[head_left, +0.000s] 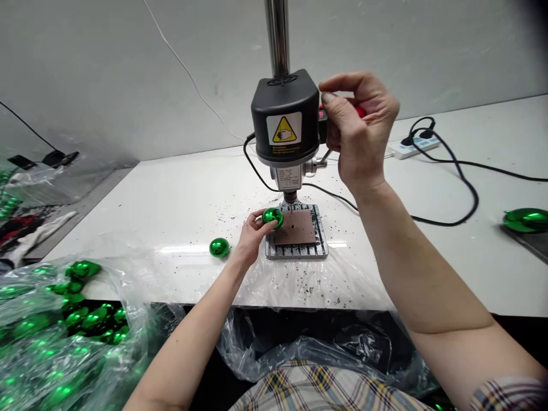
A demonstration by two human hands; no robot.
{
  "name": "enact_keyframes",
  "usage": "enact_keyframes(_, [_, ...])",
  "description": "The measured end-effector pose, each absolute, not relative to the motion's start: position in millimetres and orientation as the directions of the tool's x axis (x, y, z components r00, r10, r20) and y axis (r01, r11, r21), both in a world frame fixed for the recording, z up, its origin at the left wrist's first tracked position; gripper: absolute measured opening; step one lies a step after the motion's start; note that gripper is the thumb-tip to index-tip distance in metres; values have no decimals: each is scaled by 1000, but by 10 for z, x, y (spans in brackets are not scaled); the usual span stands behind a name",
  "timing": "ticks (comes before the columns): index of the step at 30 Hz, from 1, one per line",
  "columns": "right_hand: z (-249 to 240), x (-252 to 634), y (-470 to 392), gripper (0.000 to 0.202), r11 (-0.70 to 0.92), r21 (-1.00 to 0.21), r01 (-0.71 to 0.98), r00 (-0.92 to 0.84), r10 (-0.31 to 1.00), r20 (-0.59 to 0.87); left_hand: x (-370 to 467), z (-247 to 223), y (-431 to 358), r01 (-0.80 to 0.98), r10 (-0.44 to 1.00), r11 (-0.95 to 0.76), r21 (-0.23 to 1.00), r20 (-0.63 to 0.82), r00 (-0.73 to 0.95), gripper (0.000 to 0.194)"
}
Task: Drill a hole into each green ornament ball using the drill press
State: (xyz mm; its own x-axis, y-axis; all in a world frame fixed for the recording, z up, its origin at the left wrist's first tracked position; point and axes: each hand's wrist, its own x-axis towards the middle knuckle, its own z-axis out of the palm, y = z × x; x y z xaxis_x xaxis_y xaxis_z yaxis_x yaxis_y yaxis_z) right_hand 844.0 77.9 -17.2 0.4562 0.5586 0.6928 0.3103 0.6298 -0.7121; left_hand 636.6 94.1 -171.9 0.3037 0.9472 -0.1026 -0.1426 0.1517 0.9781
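My left hand (253,233) pinches a shiny green ball (273,217) between thumb and fingers. It holds the ball over the left part of the brown board (295,234) on the drill press base (295,254). The board has a small dark hole in it. My right hand (357,111) is raised to the right of the drill press's black motor housing (285,108), its fingers curled round the feed handle. A bit of the handle's red grip (360,112) shows between the fingers. A second green ball (220,248) lies on the table, left of my left hand.
Clear plastic bags (124,279) full of green balls (92,317) fill the lower left. Dark shavings dot the white table (180,188). Black cable runs to a power strip (413,146) at the right. A green piece (526,220) sits at the far right edge.
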Motion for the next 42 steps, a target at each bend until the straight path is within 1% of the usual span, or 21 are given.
enact_keyframes(5, [-177,8445,769,31,625,-718,306,459,564,687,6528,-1904,1010,-95,955,116,989,-85,283,59])
enact_keyframes(11, [-196,8457,772,13,655,-711,254,469,560,683,6604,-1933,1008,0,941,31,1000,-29,336,60])
enact_keyframes(16, [-203,8466,781,14,626,-729,276,477,570,670,6671,-1939,1021,27,944,-77,997,64,324,57])
enact_keyframes(21, [-190,8461,773,4,718,-666,202,443,540,716,6717,-2015,1021,85,923,-180,980,139,360,54])
enact_keyframes(25, [-173,8451,766,2,772,-621,139,432,516,739,6743,-2068,982,101,927,-201,974,156,341,53])
enact_keyframes(29, [-169,8443,750,2,734,-655,179,442,535,720,6798,-2095,927,60,934,-174,983,146,325,48])
enact_keyframes(33, [-189,8446,746,2,749,-640,171,428,528,733,6839,-2126,884,4,934,-147,989,137,331,53])
enact_keyframes(36, [-233,8454,767,9,735,-634,240,428,505,749,6836,-2157,883,-7,932,-160,987,153,330,54])
enact_keyframes(40, [-335,8441,788,30,813,-502,295,407,369,836,6811,-2192,909,17,927,-196,980,180,329,56])
enact_keyframes(42, [-397,8412,765,33,832,-445,331,405,301,863,6803,-2205,921,24,924,-205,978,186,333,56])
